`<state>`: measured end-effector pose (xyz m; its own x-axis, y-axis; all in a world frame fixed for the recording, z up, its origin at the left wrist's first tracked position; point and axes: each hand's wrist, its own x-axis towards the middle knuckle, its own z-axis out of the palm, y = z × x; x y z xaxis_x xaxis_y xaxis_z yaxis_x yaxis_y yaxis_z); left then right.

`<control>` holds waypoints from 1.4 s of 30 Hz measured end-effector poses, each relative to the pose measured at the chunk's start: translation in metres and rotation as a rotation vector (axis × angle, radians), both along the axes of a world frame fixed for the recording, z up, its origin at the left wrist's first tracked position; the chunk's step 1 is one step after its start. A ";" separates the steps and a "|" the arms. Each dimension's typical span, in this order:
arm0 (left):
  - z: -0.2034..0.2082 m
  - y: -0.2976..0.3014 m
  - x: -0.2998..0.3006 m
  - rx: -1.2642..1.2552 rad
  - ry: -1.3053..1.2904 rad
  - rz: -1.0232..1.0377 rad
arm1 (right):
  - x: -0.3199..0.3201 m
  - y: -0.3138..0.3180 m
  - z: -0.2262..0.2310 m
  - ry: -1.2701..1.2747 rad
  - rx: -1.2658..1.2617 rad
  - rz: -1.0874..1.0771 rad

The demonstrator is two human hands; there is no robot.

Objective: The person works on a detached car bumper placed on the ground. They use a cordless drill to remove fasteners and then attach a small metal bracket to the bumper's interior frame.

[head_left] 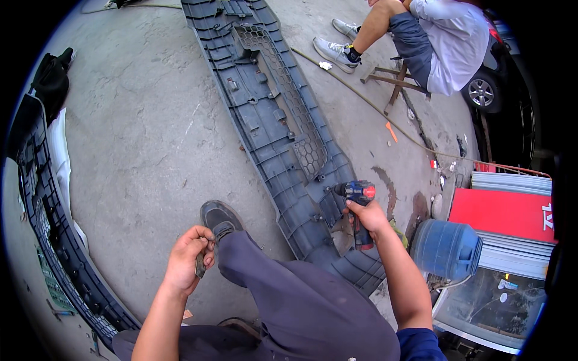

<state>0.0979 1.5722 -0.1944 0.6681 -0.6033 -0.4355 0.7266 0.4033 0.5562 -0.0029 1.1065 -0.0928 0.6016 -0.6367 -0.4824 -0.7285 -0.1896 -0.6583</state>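
While the trouser leg [301, 295] hides part of the near end of the long grey plastic panel [265, 123] lying on rough concrete ground [150, 150], the person's right hand [372, 218] is wrapped around the grip of a blue-and-red cordless driver [360, 191] near the panel's right edge; whether its tip touches the plastic cannot be told. Left of the panel's left edge, the left hand [188, 259] pinches a small dark piece [200, 265], partly covered and hard to identify. Ribs and honeycomb mesh [309, 157] texture the panel, its far end cut off above
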 end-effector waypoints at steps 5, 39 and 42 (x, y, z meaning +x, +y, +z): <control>0.000 0.001 0.000 0.027 -0.001 -0.012 | 0.000 0.002 -0.004 0.019 -0.043 0.057; -0.010 0.009 -0.006 -0.025 0.005 -0.006 | 0.019 -0.003 0.017 0.139 0.017 0.065; -0.007 0.009 -0.006 0.010 -0.009 -0.016 | 0.016 -0.002 0.018 0.136 0.011 0.063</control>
<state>0.0916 1.5815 -0.2012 0.6625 -0.6095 -0.4353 0.7277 0.3860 0.5670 0.0126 1.1048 -0.0744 0.5689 -0.5940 -0.5687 -0.7978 -0.2307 -0.5570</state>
